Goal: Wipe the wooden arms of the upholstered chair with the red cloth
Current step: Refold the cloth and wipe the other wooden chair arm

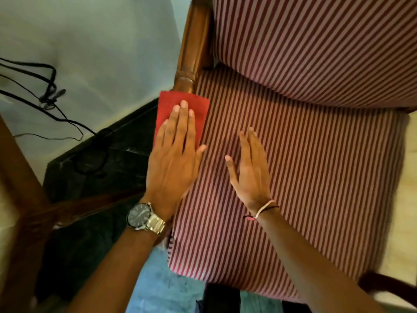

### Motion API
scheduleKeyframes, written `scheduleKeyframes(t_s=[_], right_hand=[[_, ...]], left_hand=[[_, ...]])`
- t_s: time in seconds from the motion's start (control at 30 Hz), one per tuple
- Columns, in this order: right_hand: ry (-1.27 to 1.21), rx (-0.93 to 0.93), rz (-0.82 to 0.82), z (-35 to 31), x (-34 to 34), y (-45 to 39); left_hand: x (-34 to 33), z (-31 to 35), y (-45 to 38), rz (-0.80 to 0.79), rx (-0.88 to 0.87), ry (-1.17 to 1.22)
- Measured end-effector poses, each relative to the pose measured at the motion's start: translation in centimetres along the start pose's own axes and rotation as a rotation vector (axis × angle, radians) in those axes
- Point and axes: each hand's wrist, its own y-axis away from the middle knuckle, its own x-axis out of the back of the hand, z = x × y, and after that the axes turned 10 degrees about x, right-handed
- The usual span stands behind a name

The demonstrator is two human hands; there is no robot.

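Across most of the right side, the striped chair (293, 154) fills the view, seat near and backrest far. Left of it, pale wall (101, 41) with black cables (45, 86) hanging, dark floor below. Wooden arm (191, 53) runs along the chair's left edge, long axis near-to-far, bare wood showing only beyond the cloth. Left hand (173, 159) lies flat, fingers spread and straight, pressing the red cloth (180, 102) down onto the arm, not pinching it. Cloth pokes out past the fingertips on the far side, its far edge at the carved knob of the arm. Right hand (250, 172) open, fingers loosely spread, holding nothing, over the seat just right of the left hand; contact with the fabric unclear. Watch (144, 219) on left wrist, thread band (262, 210) on right. Judgement: unwiped wood lies straight ahead of the left hand, so a push away along the arm's axis comes next; left hand is nearer.
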Motion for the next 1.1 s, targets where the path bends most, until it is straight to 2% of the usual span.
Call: scheduleKeyframes(t_s=[0.07,0.13,0.3,0.4,0.63,0.77,0.83,1.0,1.1], right_hand=[[0.139,-0.011,-0.162,2.8,-1.5,2.6],[0.202,0.017,-0.210,4.6,-3.1,4.2],[0.307,0.024,-0.194,5.6,-4.8,4.4],[0.327,0.017,-0.228,5.5,-4.7,4.4],[0.359,0.019,-0.204,5.8,-5.3,4.4],[0.374,0.031,-0.180,6.0,-5.5,4.4],[0.391,0.018,-0.187,5.9,-5.9,4.6],[0.402,0.015,-0.174,6.1,-6.2,4.5],[0.403,0.031,-0.143,6.3,-6.2,4.7]], left_hand=[[-0.4,0.0,-0.1,0.038,0.001,0.029],[-0.9,-0.4,-0.2,0.053,-0.001,0.035],[-0.8,-2.3,2.8,0.047,-0.021,0.094],[-0.2,-2.9,4.6,-0.010,0.001,0.157],[1.5,-0.5,-4.8,0.058,0.006,0.185],[0.4,-1.7,3.5,0.012,-0.014,0.120],[-0.2,-2.0,4.7,-0.007,-0.035,0.098],[1.0,-0.1,-5.4,0.088,-0.016,0.113],[0.7,-0.2,-5.1,0.090,0.004,0.127]])
